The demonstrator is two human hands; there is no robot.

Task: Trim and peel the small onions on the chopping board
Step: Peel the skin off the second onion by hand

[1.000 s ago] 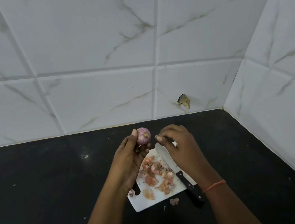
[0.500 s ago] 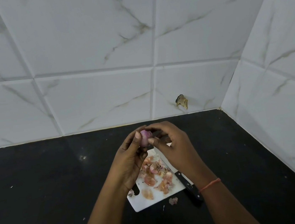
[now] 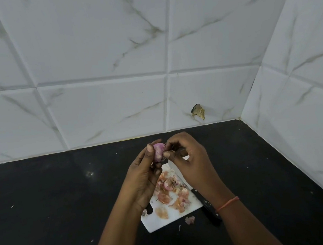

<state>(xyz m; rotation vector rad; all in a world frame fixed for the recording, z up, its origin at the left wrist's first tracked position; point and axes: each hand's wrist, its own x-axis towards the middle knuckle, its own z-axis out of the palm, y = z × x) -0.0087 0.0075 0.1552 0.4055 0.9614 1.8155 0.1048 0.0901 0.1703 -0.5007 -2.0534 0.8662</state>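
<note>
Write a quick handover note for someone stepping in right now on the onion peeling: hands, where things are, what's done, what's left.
Left hand: holds one small onion up above the chopping board.
Right hand: fingertips pinching at that onion's skin.
Knife: lying along the board's right edge, untouched.
Done: a pile of loose peels on the board; one scrap on the black counter.
Left: finish peeling this onion. No other whole onions are visible.

Soft, even light; faint countertop [image 3: 63, 195] glare; wide-angle edge bending.
</note>
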